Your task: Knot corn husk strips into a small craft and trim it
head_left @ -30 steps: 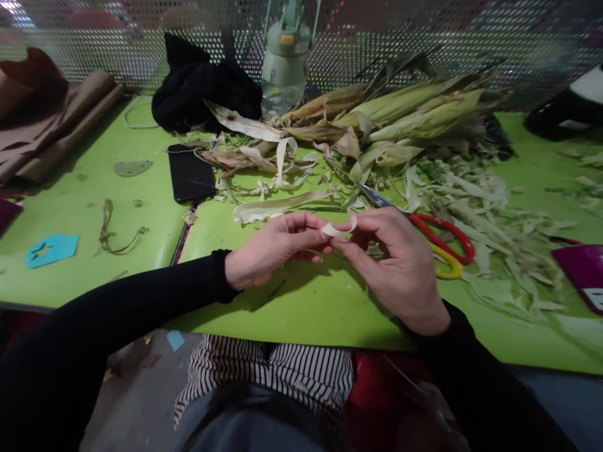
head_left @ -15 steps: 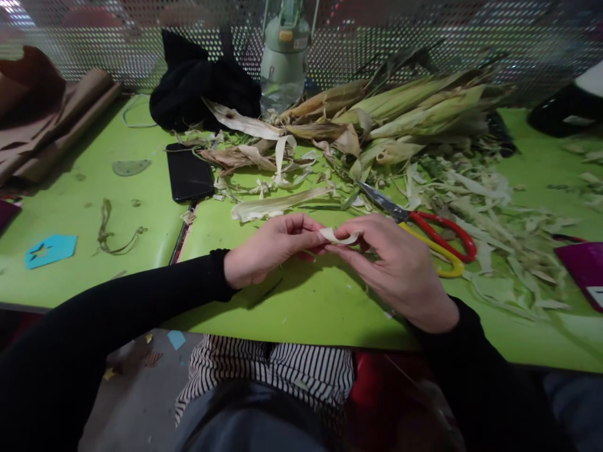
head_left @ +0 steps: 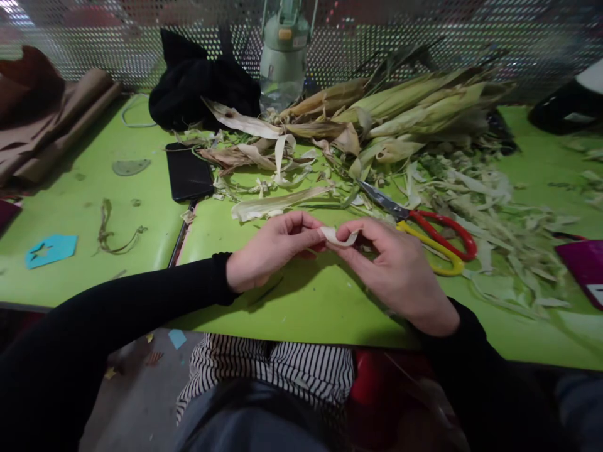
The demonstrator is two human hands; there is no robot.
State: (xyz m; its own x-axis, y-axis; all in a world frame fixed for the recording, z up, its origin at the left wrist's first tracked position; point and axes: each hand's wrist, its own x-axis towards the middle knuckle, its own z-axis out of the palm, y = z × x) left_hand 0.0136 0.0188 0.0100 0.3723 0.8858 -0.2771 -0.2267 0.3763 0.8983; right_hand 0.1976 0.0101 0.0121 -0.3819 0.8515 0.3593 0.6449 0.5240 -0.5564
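Between both hands, just above the green table [head_left: 301, 307], is a short pale strip of corn husk [head_left: 340, 237], curled upward in the middle. My left hand [head_left: 277, 247] pinches its left end between thumb and fingers. At the other end, my right hand [head_left: 393, 263] grips it with the thumb below and the forefinger above. Scissors [head_left: 436, 235] with one red and one yellow handle lie beside my right hand, blades pointing up and left. Just beyond my left hand lies a broad piece of husk [head_left: 277, 204].
A pile of corn husks [head_left: 419, 113] lies at the back, with shredded husk scraps [head_left: 509, 232] on the right. A phone [head_left: 189, 172], black cloth [head_left: 202, 88] and water bottle [head_left: 283, 63] stand or lie further back. Brown paper [head_left: 61, 125] and a blue star cut-out [head_left: 51, 251] are left.
The husk strip is now bent into a deeper curve, and more of it shows between my fingers. My hands have barely shifted; the things on the table stay put.
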